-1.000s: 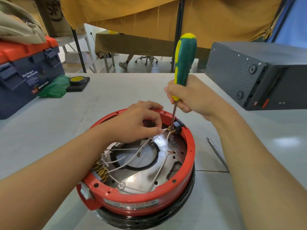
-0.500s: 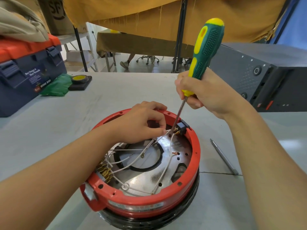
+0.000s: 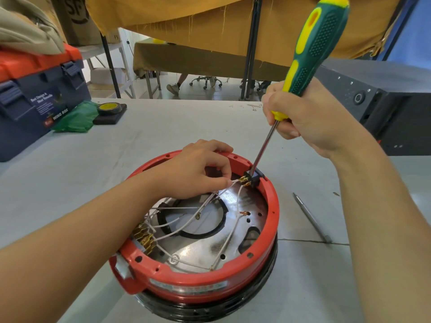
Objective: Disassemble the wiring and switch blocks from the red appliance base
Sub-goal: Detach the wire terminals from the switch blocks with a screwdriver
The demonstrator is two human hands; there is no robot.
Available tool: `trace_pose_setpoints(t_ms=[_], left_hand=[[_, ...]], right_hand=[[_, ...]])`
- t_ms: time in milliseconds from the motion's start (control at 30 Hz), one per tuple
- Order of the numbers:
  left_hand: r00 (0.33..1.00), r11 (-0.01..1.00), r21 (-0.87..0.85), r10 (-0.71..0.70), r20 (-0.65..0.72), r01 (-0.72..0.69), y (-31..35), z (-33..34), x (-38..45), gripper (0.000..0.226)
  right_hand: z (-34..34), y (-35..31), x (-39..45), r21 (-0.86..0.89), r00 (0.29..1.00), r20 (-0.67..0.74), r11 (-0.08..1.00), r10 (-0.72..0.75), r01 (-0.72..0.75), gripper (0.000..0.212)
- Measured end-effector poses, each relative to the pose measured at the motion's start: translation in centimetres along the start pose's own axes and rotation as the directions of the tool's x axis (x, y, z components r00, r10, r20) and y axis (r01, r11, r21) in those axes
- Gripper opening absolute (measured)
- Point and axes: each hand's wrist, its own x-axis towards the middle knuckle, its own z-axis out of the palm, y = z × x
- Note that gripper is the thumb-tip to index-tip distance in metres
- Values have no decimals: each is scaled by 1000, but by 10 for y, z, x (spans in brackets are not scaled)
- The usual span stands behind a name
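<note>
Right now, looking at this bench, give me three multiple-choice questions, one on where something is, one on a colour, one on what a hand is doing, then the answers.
1. Where does the loose metal rod lie?
A. on the table right of the red base
B. inside the base
C. on the toolbox

2. What colours is the screwdriver handle?
A. red and black
B. green and yellow
C. all blue

3. What is the left hand doing?
A. resting flat on the table
B. pinching white wire beside the black switch block
C. lifting the toolbox lid

Answers:
1 A: the rod lies on the grey table, apart from the base.
2 B: the handle gripped by the right hand is green with yellow patches.
3 B: its fingertips close on the wire near the brass terminals, where the screwdriver tip meets the block.
</note>
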Motion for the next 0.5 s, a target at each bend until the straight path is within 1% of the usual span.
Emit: trace_pose_setpoints(t_ms=[233, 367, 500], left_hand=[[1000, 1000, 8, 8, -1, -8, 0, 0, 0, 11], [1000, 1000, 9, 10, -1, -10, 0, 1, 1, 10], [1000, 1000, 10, 7, 6, -7, 0, 1, 1, 9]], right_hand=[[5, -6, -1, -63, 999, 22, 998, -23, 25, 29], [5, -4, 0, -32, 1000, 18, 999, -5, 5, 29], [5, 1, 1, 42, 1000, 6, 999, 10, -10, 30]])
